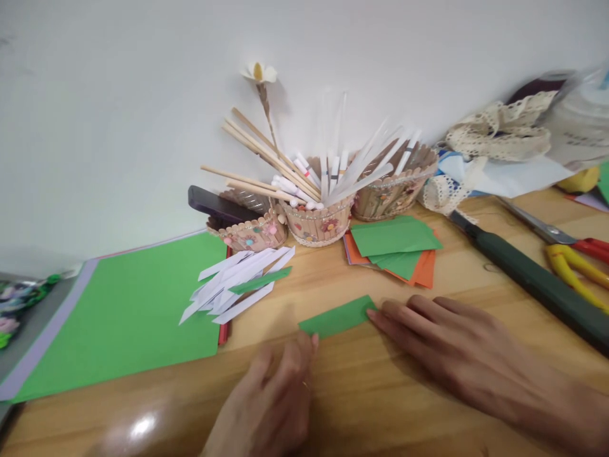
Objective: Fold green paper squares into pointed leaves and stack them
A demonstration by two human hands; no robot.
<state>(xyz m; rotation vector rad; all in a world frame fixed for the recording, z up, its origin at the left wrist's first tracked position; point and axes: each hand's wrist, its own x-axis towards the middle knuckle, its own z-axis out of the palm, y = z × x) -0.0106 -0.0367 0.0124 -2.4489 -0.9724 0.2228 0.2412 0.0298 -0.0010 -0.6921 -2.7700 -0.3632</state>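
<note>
Through the head camera I see the green strip (pixel 339 317) between my hands, just above or on the counter (pixel 157 406). My left hand (pixel 280 387) has its grip pinched near the strip's left end; my right hand (pixel 438 336) touches the right end, but I cannot tell whether that grip is closed. Green and orange papers (pixel 394 238) lie beyond.

By the wall (pixel 143 114), three baskets (pixel 314 226) in a row: in the middle one, sticks (pixel 266 154) and pens (pixel 334 170); in the left, a dark device (pixel 219 205); above, a white flower (pixel 258 73). To the right, heaped lace (pixel 518 141), then scissors (pixel 557 235).
</note>
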